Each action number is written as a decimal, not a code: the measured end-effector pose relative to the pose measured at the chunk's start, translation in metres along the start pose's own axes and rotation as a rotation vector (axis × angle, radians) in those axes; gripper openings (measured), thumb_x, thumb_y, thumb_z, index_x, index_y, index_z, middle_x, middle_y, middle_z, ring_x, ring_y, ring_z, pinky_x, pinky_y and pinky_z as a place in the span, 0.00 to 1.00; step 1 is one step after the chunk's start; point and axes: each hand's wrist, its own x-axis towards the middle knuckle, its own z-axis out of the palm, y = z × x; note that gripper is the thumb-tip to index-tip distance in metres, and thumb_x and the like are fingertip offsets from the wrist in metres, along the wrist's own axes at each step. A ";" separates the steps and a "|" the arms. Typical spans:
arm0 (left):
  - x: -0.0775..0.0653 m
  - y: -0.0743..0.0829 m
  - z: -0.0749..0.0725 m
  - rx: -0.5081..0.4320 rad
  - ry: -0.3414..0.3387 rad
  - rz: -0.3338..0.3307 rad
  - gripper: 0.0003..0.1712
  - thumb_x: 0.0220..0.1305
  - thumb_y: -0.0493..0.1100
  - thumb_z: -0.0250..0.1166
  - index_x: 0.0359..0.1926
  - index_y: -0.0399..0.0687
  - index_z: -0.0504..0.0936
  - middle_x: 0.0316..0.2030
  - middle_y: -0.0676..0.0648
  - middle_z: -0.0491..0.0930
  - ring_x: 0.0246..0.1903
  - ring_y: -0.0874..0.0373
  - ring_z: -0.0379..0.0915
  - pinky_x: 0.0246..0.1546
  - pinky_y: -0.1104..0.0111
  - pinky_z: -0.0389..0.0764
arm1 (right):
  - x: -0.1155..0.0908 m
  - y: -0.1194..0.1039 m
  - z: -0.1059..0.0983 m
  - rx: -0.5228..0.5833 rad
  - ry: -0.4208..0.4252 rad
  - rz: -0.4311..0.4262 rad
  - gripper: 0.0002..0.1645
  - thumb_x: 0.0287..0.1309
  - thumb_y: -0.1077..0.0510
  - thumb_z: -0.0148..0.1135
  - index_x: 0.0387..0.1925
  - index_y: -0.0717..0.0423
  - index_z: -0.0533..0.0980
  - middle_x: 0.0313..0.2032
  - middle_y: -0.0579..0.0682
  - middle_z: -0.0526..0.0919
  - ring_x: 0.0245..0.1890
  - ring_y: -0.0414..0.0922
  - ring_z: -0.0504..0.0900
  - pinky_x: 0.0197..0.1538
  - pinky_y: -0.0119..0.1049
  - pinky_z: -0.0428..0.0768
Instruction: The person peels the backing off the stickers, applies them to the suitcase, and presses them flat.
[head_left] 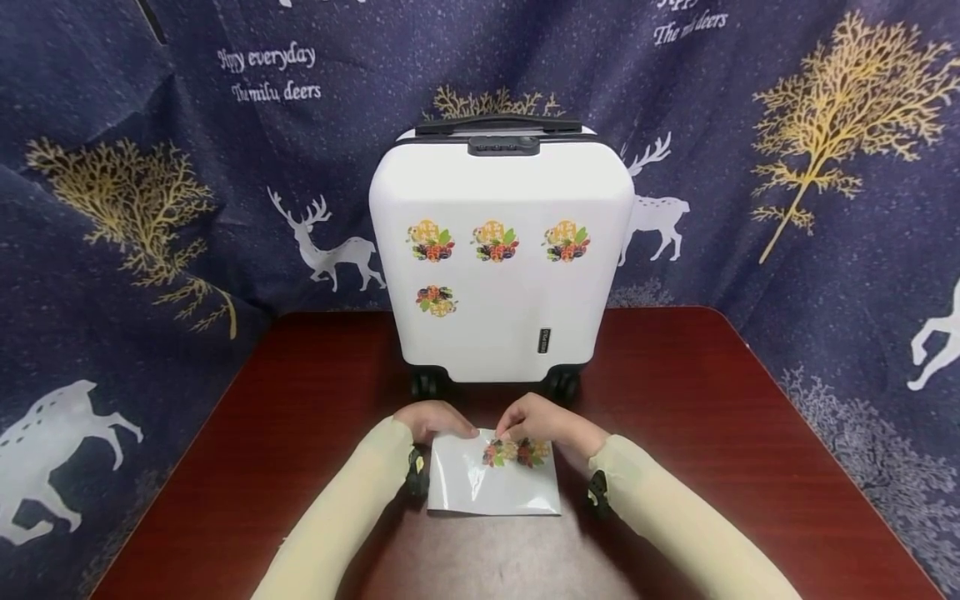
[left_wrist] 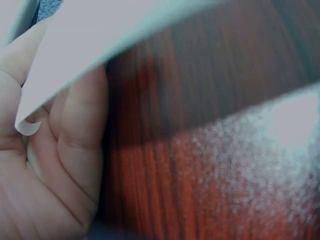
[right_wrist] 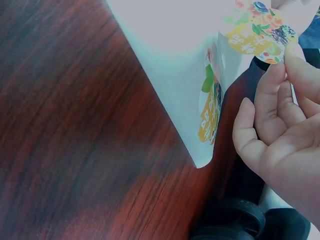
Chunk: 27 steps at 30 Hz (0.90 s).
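A glossy white sticker sheet (head_left: pixel 487 492) is held up over the table, tilted, with two fruit-and-flower stickers near its far right edge. My left hand (head_left: pixel 437 418) grips its far left corner; in the left wrist view the sheet's edge (left_wrist: pixel 75 55) curls between thumb and fingers. My right hand (head_left: pixel 543 419) pinches the rim of one colourful sticker (right_wrist: pixel 257 40) between thumb and index finger, part of it lifted at the sheet's edge. A second sticker (right_wrist: pixel 209 100) lies flat on the sheet close by.
Beyond the hands a white suitcase (head_left: pixel 502 333) with black wheels stands upright on the dark red wooden table (head_left: pixel 697 417). Three similar stickers form a row on its front, with one sticker (head_left: pixel 437 301) below at left. A blue cloth (head_left: pixel 315 150) with deer hangs behind.
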 end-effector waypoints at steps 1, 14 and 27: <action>0.000 0.000 0.000 0.000 -0.001 0.002 0.20 0.66 0.41 0.65 0.53 0.30 0.84 0.38 0.43 0.89 0.35 0.57 0.85 0.43 0.62 0.89 | 0.000 0.001 0.000 0.004 0.002 0.001 0.07 0.61 0.63 0.69 0.38 0.64 0.87 0.35 0.55 0.91 0.31 0.33 0.77 0.37 0.25 0.78; -0.006 0.004 -0.001 0.027 0.013 -0.009 0.20 0.65 0.43 0.67 0.53 0.33 0.85 0.42 0.40 0.89 0.38 0.55 0.86 0.46 0.60 0.89 | -0.005 0.001 -0.006 0.046 0.038 -0.028 0.06 0.64 0.64 0.66 0.38 0.62 0.86 0.36 0.54 0.89 0.33 0.34 0.78 0.39 0.28 0.79; -0.006 0.004 -0.002 -0.003 0.004 -0.005 0.19 0.67 0.42 0.67 0.53 0.32 0.85 0.39 0.45 0.88 0.36 0.59 0.83 0.43 0.64 0.88 | -0.010 -0.003 -0.017 0.203 0.045 0.013 0.10 0.66 0.61 0.62 0.43 0.63 0.84 0.42 0.55 0.88 0.38 0.37 0.79 0.47 0.33 0.83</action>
